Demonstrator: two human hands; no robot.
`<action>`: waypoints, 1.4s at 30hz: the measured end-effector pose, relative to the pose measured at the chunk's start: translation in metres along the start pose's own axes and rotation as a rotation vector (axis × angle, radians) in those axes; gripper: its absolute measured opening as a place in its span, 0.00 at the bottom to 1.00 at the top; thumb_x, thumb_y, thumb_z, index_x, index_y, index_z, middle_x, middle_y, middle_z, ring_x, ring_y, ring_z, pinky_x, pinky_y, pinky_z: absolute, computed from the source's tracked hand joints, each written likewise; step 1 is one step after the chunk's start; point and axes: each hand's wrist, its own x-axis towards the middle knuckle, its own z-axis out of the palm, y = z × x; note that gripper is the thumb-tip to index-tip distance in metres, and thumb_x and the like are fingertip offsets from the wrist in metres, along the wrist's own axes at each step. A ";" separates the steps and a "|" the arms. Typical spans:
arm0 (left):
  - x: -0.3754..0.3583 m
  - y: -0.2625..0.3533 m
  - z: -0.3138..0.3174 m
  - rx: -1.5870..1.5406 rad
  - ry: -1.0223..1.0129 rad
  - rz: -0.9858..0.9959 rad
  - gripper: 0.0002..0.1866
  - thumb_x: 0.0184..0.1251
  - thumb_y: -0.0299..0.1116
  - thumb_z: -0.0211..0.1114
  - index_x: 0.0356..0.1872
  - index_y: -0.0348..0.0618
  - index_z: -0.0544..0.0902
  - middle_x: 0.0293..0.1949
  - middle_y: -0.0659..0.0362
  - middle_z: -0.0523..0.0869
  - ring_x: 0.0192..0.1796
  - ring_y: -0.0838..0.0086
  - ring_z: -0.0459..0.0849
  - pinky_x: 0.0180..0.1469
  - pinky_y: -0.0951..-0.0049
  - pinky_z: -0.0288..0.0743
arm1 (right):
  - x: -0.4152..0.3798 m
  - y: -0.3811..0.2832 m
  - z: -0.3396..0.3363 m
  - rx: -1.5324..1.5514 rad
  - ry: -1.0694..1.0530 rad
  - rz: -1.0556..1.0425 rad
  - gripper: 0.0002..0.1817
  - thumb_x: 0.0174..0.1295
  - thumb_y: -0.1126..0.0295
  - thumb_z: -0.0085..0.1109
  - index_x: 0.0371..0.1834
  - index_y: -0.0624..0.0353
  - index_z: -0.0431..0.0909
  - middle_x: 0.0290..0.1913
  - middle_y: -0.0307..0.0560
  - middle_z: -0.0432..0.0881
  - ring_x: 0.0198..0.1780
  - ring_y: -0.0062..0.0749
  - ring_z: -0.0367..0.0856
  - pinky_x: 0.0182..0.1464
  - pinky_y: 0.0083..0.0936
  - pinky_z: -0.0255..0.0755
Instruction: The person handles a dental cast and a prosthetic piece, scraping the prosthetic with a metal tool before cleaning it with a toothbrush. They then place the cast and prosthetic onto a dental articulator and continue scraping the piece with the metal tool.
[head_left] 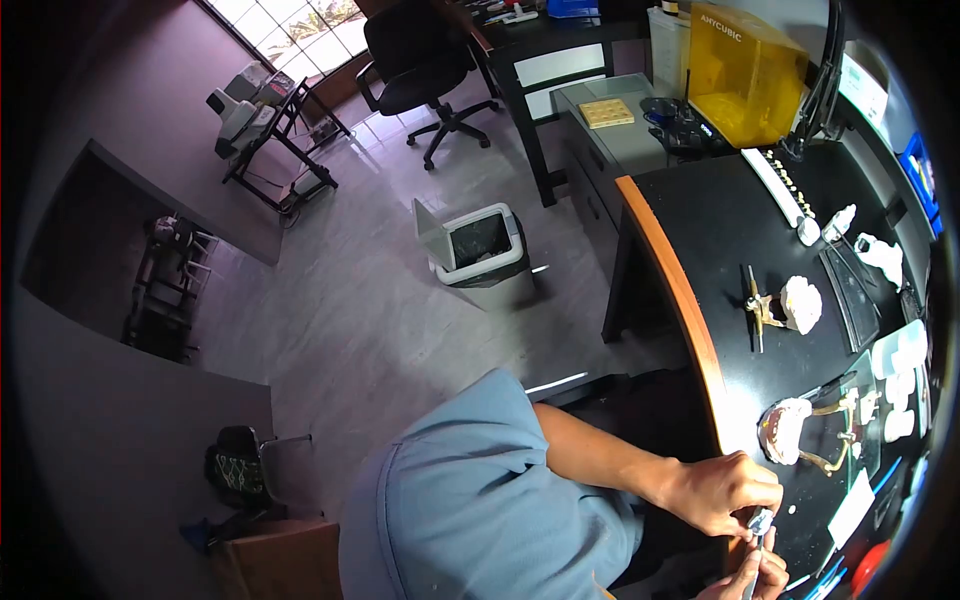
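Observation:
Over the desk's front edge, my left hand (735,495) is closed, its fingertips pinching a small shiny white-and-silver piece (761,521) whose kind I cannot make out. Just below it, my right hand (758,576) is closed around a thin pale hand tool (750,588). The tool's upper end reaches the small piece. Further in on the desk lies a dental cast (785,432) with pink and white parts, joined to a brass-coloured articulator frame (848,425). Part of my right hand is cut off by the frame's lower edge.
The black desk (690,215) has a wooden edge. On it are another white cast (801,305) on a metal holder, white jars (900,350), a paper slip (851,508) and a red object (870,568). A lidded bin (515,240) stands on the floor beside a drawer cabinet (600,170).

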 end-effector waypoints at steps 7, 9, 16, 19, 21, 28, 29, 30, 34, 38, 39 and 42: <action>-0.005 -0.001 0.006 -0.043 0.045 -0.012 0.13 0.55 0.21 0.78 0.40 0.36 0.83 0.33 0.53 0.86 0.33 0.57 0.90 0.33 0.62 0.80 | -0.003 -0.002 -0.009 -0.100 -0.007 0.096 0.13 0.72 0.70 0.70 0.41 0.73 0.82 0.35 0.57 0.85 0.36 0.42 0.86 0.46 0.35 0.84; -0.005 -0.002 0.007 -0.078 0.046 -0.011 0.13 0.55 0.22 0.78 0.40 0.36 0.83 0.32 0.54 0.86 0.34 0.57 0.90 0.34 0.61 0.80 | -0.002 -0.001 -0.009 -0.086 -0.021 0.062 0.14 0.73 0.70 0.70 0.41 0.74 0.82 0.35 0.56 0.85 0.36 0.41 0.87 0.46 0.35 0.84; -0.005 -0.001 0.007 0.024 0.078 -0.022 0.15 0.53 0.24 0.80 0.39 0.37 0.83 0.31 0.53 0.85 0.38 0.56 0.88 0.38 0.57 0.78 | 0.002 -0.002 -0.007 -0.041 -0.069 -0.042 0.13 0.74 0.70 0.70 0.42 0.74 0.81 0.36 0.55 0.86 0.37 0.41 0.88 0.46 0.34 0.85; -0.001 0.000 0.009 -0.029 0.109 -0.005 0.15 0.51 0.22 0.79 0.37 0.36 0.83 0.31 0.51 0.85 0.35 0.54 0.88 0.36 0.57 0.78 | 0.001 -0.002 -0.009 0.027 -0.050 0.079 0.09 0.73 0.75 0.68 0.40 0.71 0.79 0.37 0.60 0.86 0.38 0.45 0.88 0.42 0.36 0.88; 0.001 0.001 0.008 -0.105 0.078 -0.016 0.14 0.50 0.21 0.78 0.36 0.36 0.82 0.30 0.50 0.85 0.33 0.53 0.89 0.34 0.57 0.78 | 0.000 -0.005 -0.006 0.094 -0.021 0.206 0.07 0.71 0.80 0.67 0.39 0.68 0.76 0.36 0.66 0.86 0.39 0.49 0.89 0.38 0.39 0.91; 0.011 0.000 -0.001 0.036 -0.015 0.000 0.15 0.47 0.25 0.81 0.33 0.35 0.83 0.30 0.49 0.87 0.34 0.51 0.90 0.38 0.56 0.81 | 0.012 -0.016 0.011 0.079 -0.030 0.140 0.08 0.71 0.76 0.69 0.39 0.71 0.80 0.36 0.60 0.87 0.38 0.44 0.89 0.43 0.36 0.88; 0.013 -0.001 -0.004 0.045 -0.007 0.033 0.13 0.48 0.24 0.79 0.33 0.35 0.82 0.30 0.49 0.87 0.34 0.51 0.90 0.36 0.57 0.81 | 0.012 -0.015 0.010 0.062 -0.039 0.138 0.09 0.72 0.76 0.69 0.39 0.72 0.80 0.36 0.59 0.87 0.37 0.43 0.89 0.43 0.36 0.87; 0.015 -0.001 -0.006 0.054 0.001 0.065 0.12 0.49 0.23 0.76 0.33 0.34 0.82 0.30 0.49 0.86 0.33 0.52 0.90 0.35 0.57 0.81 | 0.014 -0.014 0.010 0.050 -0.046 0.136 0.09 0.72 0.75 0.69 0.40 0.72 0.81 0.36 0.58 0.87 0.37 0.43 0.89 0.43 0.35 0.87; 0.010 -0.007 -0.003 0.076 0.005 0.050 0.11 0.49 0.24 0.76 0.32 0.35 0.82 0.29 0.50 0.85 0.32 0.52 0.89 0.34 0.58 0.81 | 0.017 -0.011 0.006 -0.018 -0.070 0.102 0.10 0.72 0.75 0.70 0.40 0.74 0.83 0.37 0.57 0.87 0.36 0.41 0.89 0.41 0.33 0.87; 0.007 -0.009 -0.002 0.070 -0.003 0.027 0.11 0.49 0.25 0.76 0.31 0.36 0.81 0.29 0.50 0.83 0.32 0.52 0.88 0.34 0.57 0.80 | 0.016 0.000 -0.008 -0.167 -0.117 -0.030 0.07 0.68 0.80 0.72 0.38 0.74 0.83 0.36 0.59 0.88 0.37 0.39 0.90 0.40 0.32 0.88; 0.006 -0.009 -0.001 0.073 -0.002 0.024 0.11 0.49 0.24 0.75 0.31 0.36 0.80 0.29 0.51 0.83 0.32 0.52 0.88 0.34 0.57 0.80 | 0.016 0.001 -0.008 -0.206 -0.131 -0.076 0.06 0.67 0.81 0.72 0.37 0.74 0.83 0.36 0.59 0.89 0.37 0.39 0.90 0.41 0.32 0.88; 0.006 -0.007 -0.002 0.074 -0.013 0.001 0.11 0.49 0.24 0.75 0.30 0.37 0.79 0.29 0.51 0.82 0.32 0.52 0.88 0.34 0.57 0.79 | 0.014 -0.004 -0.001 -0.081 -0.056 0.098 0.06 0.67 0.80 0.72 0.38 0.74 0.84 0.37 0.60 0.89 0.38 0.41 0.91 0.42 0.33 0.88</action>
